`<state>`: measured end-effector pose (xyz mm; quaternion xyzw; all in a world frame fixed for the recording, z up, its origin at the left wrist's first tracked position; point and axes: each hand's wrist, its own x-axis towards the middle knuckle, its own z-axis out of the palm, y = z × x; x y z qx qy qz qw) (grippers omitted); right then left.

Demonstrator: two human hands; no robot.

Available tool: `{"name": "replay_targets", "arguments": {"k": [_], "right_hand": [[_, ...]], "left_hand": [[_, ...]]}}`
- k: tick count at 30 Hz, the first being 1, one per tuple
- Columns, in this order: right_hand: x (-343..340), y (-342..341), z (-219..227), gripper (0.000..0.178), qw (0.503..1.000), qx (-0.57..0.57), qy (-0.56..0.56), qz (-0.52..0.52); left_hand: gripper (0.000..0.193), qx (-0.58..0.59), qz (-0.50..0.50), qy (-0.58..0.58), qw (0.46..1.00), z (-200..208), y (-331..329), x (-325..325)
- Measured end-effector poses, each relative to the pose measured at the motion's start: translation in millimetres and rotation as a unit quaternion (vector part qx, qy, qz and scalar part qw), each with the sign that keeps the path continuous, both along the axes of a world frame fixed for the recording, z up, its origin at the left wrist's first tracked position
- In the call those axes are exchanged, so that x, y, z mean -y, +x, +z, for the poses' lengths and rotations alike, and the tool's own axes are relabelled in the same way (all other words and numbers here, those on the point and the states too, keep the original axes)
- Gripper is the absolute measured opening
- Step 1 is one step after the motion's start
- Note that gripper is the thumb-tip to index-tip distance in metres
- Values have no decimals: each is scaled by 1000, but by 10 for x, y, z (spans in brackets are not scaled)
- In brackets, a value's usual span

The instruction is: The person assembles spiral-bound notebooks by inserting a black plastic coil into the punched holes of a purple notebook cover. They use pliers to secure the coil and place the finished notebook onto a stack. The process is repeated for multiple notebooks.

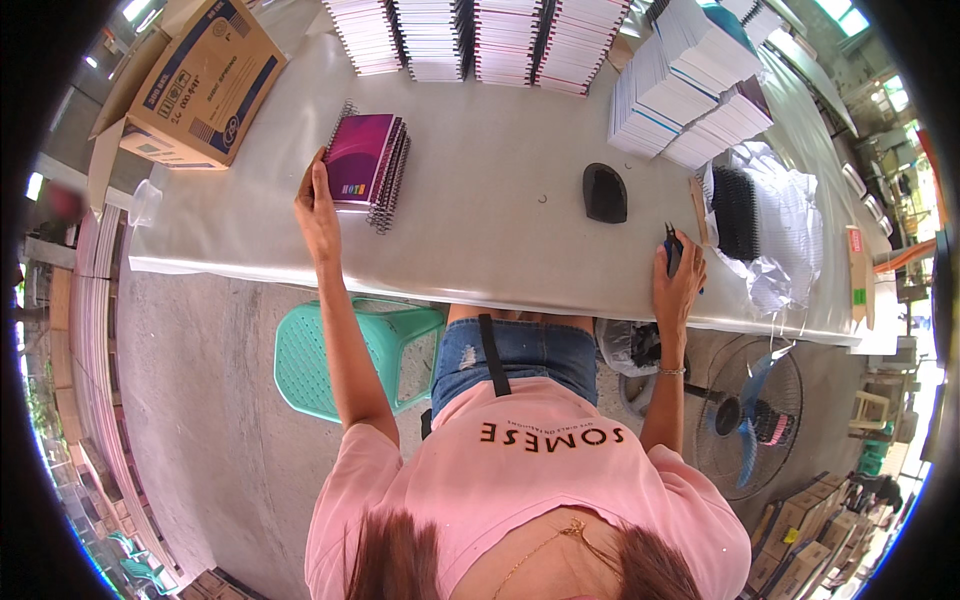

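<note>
A small stack of purple-covered spiral notebooks lies on the table at the left, black wire coils along its edges. My left hand grips the stack's left edge, thumb and fingers close together there. Over at the right, near the table's front edge, my right hand is closed round the dark blue handles of small pliers, the jaws pointing away from me. A black rounded object rests between the two hands, nearer the right one. Beyond the pliers, a bundle of black wire coils sits on crumpled white wrapping.
Tall stacks of spiral-bound books line the far side, with unbound page blocks at the far right. An open cardboard box stands far left. Below the table are a green stool and a fan.
</note>
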<state>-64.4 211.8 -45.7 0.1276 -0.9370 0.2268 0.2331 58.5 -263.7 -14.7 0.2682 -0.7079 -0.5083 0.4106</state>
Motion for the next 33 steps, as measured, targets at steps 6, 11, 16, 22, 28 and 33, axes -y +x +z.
{"name": "replay_targets", "arguments": {"k": [6, 11, 16, 22, 28, 33], "right_hand": [[-6, -5, 11, 40, 1000, 10, -10, -4], [18, 7, 23, 40, 1000, 9, -18, -4], [30, 27, 69, 40, 998, 48, -39, -14], [-5, 28, 38, 41, 998, 32, -51, -1], [-7, 34, 5, 42, 998, 30, -49, -9], [-2, 30, 31, 42, 998, 28, -56, -5]], "left_hand": [[80, 116, -33, -81, 989, 142, -5, 145], [123, 356, -91, -202, 908, 593, -279, 86], [123, 499, -56, -276, 820, 518, -536, -29], [116, 485, -30, -254, 836, 491, -614, -5], [112, 492, -41, -255, 831, 570, -598, -5], [114, 488, -51, -262, 831, 587, -575, -1]]}}
